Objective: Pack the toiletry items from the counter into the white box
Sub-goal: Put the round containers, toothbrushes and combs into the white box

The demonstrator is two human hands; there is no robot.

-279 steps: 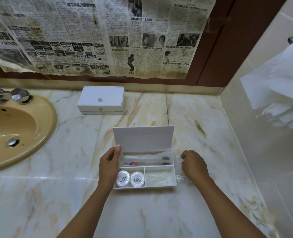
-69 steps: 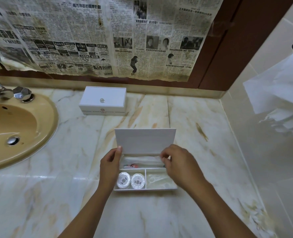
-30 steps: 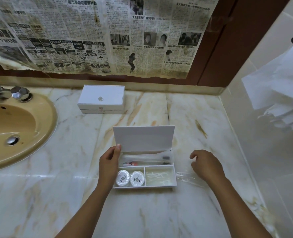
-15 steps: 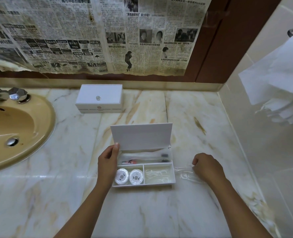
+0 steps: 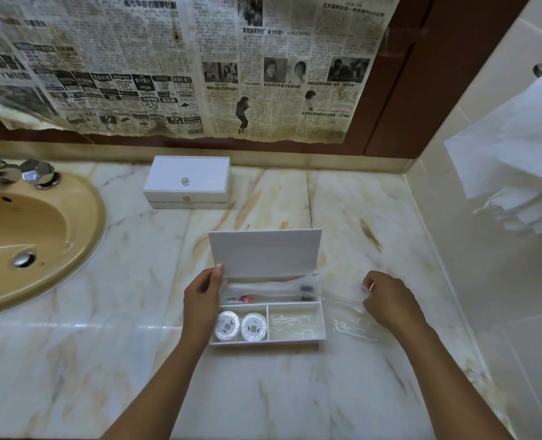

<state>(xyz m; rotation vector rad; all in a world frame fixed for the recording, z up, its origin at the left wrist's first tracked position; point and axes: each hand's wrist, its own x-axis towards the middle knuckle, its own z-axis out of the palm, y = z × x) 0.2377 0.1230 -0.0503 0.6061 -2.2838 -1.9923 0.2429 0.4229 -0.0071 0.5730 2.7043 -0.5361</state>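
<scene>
The white box (image 5: 323, 322) sits open on the marble counter, its lid (image 5: 264, 257) standing upright at the back. Two round wrapped soaps (image 5: 241, 326) fill the front left compartment. Cotton swabs in clear wrap (image 5: 293, 322) lie in the front right one. A wrapped toothbrush kit (image 5: 272, 292) lies along the rear compartment. My left hand (image 5: 201, 301) grips the box's left side, thumb at the lid's corner. My right hand (image 5: 388, 301) pinches a clear plastic packet (image 5: 347, 315) lying on the counter just right of the box.
A second, closed white box (image 5: 187, 182) stands near the back wall. A tan sink (image 5: 34, 236) with a chrome tap (image 5: 15, 171) is at left. Newspaper (image 5: 180, 65) covers the mirror. A tiled wall with hanging white paper (image 5: 517, 147) bounds the right side.
Over the last second my right hand has come down on the clear packet beside the box and pinched it, lifting its near end slightly. My left hand has stayed on the box.
</scene>
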